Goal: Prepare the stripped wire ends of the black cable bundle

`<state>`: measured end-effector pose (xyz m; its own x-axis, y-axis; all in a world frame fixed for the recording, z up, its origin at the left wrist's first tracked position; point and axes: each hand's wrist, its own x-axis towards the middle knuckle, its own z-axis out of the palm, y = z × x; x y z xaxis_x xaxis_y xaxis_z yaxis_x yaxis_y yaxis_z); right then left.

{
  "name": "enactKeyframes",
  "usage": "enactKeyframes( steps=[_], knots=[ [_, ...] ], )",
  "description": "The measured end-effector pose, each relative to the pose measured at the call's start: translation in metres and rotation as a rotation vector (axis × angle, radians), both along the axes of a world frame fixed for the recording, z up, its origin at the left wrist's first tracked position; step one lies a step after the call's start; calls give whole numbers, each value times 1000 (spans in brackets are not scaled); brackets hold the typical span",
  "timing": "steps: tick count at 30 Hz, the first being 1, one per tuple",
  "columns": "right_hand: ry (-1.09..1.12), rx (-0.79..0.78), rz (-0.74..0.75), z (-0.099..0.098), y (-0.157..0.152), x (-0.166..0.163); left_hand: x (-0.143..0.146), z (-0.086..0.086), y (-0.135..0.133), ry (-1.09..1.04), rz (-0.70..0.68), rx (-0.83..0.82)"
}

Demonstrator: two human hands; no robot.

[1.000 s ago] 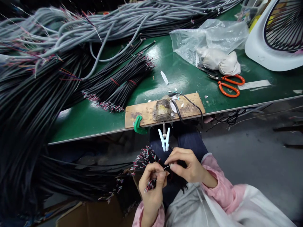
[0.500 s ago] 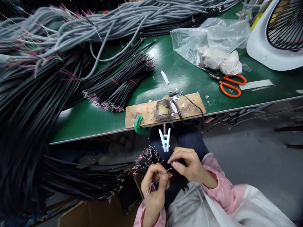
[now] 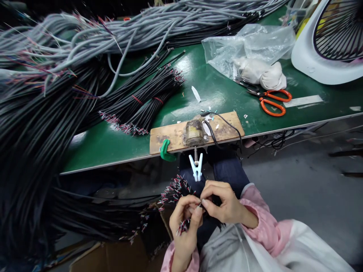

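Note:
Above my lap, my left hand [image 3: 185, 223] pinches the end of a black cable between thumb and forefinger, and a cluster of wire ends shows inside its curled fingers. My right hand [image 3: 221, 202] meets it there, its thumb and forefinger closed on the thin wires at that cable end. The wire tips are mostly hidden by the fingertips. Just beyond my hands lies a bundle of black cables [image 3: 175, 192] with red, white and black stripped ends. A light blue clothespin [image 3: 196, 168] hangs from the shaft of a small motor [image 3: 194, 133] on a wooden board [image 3: 170, 135].
A green clamp [image 3: 166, 150] grips the board at the table edge. Orange-handled scissors [image 3: 273, 101], a plastic bag [image 3: 249, 43] and a white fan [image 3: 309, 56] stand right. Grey cables [image 3: 147, 28] and black cable bundles [image 3: 138, 100] cover the left. A cardboard box [image 3: 119, 255] sits below.
My right hand has moved left and down to my left fingertips, and its fingers have closed on the wire end. My left hand has hardly moved. The view has shifted slightly.

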<state>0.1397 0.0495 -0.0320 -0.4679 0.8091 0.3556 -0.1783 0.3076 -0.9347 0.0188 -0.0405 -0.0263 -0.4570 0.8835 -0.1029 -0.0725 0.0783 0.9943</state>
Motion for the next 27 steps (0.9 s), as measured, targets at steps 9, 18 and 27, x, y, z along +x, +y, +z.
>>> enactKeyframes(
  steps=[9, 18, 27],
  knots=[
    [23, -97, -107, -10, 4, 2, 2, 8, 0, -49, 24, 56],
    [118, -66, -18, 0, -6, -7, 2, 4, -2, -27, 32, 80],
    [50, -169, -239, -12, -4, -14, 8, 1, 3, -89, 109, 78]
  ],
)
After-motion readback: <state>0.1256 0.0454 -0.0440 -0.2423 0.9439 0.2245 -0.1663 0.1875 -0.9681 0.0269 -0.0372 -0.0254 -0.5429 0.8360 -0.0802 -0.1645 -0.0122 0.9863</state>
